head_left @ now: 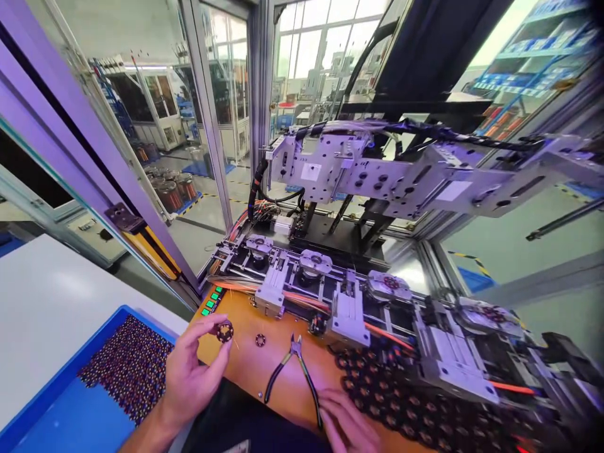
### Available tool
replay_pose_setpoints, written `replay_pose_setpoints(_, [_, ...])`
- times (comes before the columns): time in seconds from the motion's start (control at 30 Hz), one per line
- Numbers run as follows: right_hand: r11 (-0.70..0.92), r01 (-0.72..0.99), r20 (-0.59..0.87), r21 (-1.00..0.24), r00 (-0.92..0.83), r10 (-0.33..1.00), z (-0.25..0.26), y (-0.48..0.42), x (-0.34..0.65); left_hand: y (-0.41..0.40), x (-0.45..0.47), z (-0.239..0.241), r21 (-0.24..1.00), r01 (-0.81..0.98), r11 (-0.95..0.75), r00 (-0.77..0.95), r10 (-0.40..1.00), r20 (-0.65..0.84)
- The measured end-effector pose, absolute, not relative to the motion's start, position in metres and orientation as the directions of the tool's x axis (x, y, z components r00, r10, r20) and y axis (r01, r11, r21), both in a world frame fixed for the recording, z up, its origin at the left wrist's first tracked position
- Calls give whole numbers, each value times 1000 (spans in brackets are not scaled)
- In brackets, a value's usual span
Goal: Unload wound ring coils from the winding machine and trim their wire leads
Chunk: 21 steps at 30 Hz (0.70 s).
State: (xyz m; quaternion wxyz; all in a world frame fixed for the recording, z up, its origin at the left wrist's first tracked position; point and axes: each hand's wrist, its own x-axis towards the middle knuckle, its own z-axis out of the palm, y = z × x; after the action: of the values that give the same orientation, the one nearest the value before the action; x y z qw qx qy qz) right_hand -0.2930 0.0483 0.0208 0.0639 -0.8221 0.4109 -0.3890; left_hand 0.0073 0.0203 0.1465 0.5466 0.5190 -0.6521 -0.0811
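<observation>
My left hand holds a small dark round wound part up between thumb and fingertips, above the orange bench top. My right hand rests on the bench at the bottom edge, its fingers touching one black handle of a pair of cutting pliers that lies flat. A second small round part lies loose on the bench between the held part and the pliers' jaws.
A blue tray at the lower left holds several dark round parts. More such parts lie spread to the right. Behind the bench runs a fixture line with round nests, under a metal gantry. Green buttons sit at the bench's left edge.
</observation>
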Motion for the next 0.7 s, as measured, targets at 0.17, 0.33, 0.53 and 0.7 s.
replay_pose_setpoints(0.17, [-612, -678, 614, -407, 293, -733, -8, 41, -273, 30, -6, 168, 699, -486, 524, 151, -738, 658])
replay_pose_setpoints(0.33, [-625, -690, 633, -365, 309, -710, -21, 37, -267, 39, -8, 173, 699, -399, 594, 171, -700, 693])
replay_pose_setpoints(0.53, [-631, -692, 616, -351, 337, -712, -22, 36, -267, 48, -5, 169, 684, -398, 611, 153, -691, 707])
replay_pose_setpoints(0.7, [-625, -686, 599, -371, 337, -726, -16, 35, -265, 52, -5, 168, 700, -405, 588, 159, -709, 687])
